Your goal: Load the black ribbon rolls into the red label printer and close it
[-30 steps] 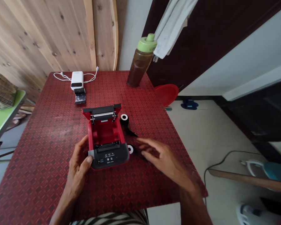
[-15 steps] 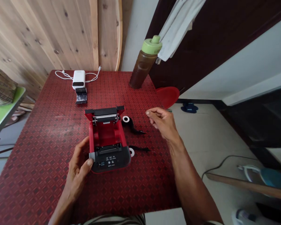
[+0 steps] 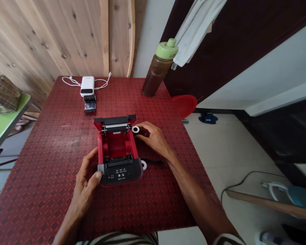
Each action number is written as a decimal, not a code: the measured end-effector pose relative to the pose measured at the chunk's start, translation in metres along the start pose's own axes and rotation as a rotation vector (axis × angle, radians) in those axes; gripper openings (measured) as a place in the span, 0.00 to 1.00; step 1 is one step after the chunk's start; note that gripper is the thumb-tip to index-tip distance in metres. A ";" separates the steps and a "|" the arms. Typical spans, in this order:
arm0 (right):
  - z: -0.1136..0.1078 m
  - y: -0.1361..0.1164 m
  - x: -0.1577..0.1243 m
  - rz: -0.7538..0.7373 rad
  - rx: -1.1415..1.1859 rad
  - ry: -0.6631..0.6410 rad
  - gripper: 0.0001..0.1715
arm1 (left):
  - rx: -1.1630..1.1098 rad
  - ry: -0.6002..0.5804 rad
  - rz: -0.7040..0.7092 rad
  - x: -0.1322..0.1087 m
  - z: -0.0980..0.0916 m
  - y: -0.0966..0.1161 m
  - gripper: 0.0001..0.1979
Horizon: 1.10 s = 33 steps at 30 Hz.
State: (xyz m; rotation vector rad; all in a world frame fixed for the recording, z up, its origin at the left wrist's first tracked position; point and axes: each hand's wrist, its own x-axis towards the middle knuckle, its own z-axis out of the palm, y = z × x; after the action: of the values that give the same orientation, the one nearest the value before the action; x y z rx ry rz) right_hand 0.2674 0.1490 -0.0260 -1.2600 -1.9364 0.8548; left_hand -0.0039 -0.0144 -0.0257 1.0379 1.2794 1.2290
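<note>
A small red and black printer [image 3: 126, 176] stands on the table with its lid raised, so its red inner bay shows. At its front left corner, my left hand [image 3: 85, 178] grips the casing, thumb on top and fingers along the side. Beside the lid's right end lies a roll of black ribbon with a white core ring [image 3: 135, 129]. My right hand [image 3: 154, 137] has its thumb and fingers closed about this roll; the fingertips are partly hidden. Another white-cored ring [image 3: 144, 165] with a black strip trailing from it lies against the printer's right side.
A white power bank [image 3: 87, 85] with a white cable lies at the back left of the red patterned table [image 3: 53, 156], a crumpled black wrapper [image 3: 90, 103] in front of it. A brown bottle [image 3: 155, 75] with a green lid stands at the back right.
My right hand has moved left and down from above the table's right side to the upper ribbon roll and closed on it. My left hand stays on the printer.
</note>
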 end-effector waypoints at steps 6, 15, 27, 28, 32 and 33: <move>-0.014 -0.004 -0.008 0.055 0.072 0.100 0.12 | -0.015 -0.011 0.010 0.001 0.002 0.004 0.32; -0.049 -0.122 -0.036 -0.254 -0.019 -0.296 0.17 | -0.036 -0.042 0.008 0.001 0.003 0.007 0.32; 0.032 -0.127 -0.006 -0.193 -0.698 -0.508 0.17 | -0.065 -0.042 -0.003 0.001 0.004 0.010 0.31; 0.032 -0.127 -0.003 -0.163 -0.681 -0.538 0.18 | -0.060 -0.042 -0.007 0.001 0.004 0.010 0.31; 0.036 -0.124 0.007 -0.102 -0.655 -0.567 0.20 | -0.045 -0.042 -0.023 0.002 0.004 0.011 0.32; 0.038 -0.123 0.008 -0.094 -0.652 -0.565 0.20 | -0.042 -0.039 -0.023 0.002 0.004 0.011 0.33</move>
State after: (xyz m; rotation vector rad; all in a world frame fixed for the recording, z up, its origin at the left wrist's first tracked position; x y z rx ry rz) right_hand 0.1733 0.1105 0.0532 -1.3510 -2.8631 0.5783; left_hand -0.0007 -0.0111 -0.0150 1.0092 1.2270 1.2073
